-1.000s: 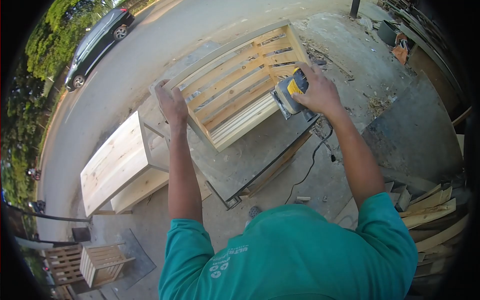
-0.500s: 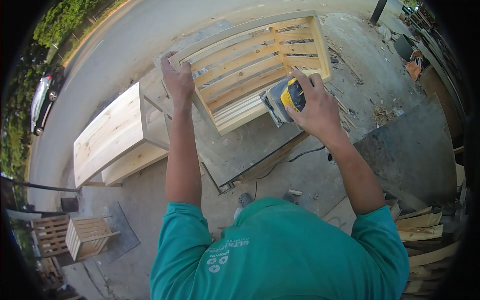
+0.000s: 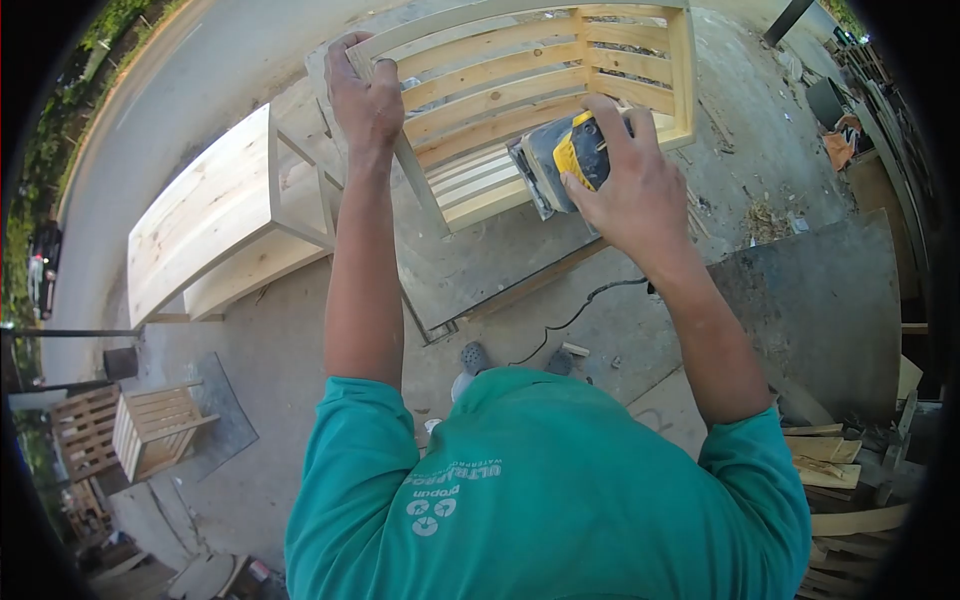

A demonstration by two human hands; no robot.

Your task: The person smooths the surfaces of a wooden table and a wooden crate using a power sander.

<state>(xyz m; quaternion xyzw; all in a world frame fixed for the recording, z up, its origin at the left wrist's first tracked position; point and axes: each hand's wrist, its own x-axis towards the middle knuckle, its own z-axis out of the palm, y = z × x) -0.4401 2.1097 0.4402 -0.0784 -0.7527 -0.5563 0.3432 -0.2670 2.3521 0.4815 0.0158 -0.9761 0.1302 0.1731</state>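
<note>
Seen first at the left, on the ground: a small slatted crate (image 3: 160, 412), nearer, and a pale wooden bench (image 3: 205, 215), farther. Next, the left hand (image 3: 370, 105), curled firmly over the left end of the wooden frame (image 3: 510, 65), arm reaching almost straight forward, back of the hand upward. In the middle, on a grey table (image 3: 475, 270), the same frame, its long axis going from left to right, right end a little farther than the left one. From the right grip, lying toward the left and the far side. Close by its near long rail, a sander (image 3: 582, 152), flat plate tilted and facing left; cannot tell if touching the wood. Nearer to this rail than the left, the right hand (image 3: 640, 185), wrapped around the sander from the right, fingers over the top, elbow bent outward. Last, at the near right, scrap boards (image 3: 828, 470).
</note>
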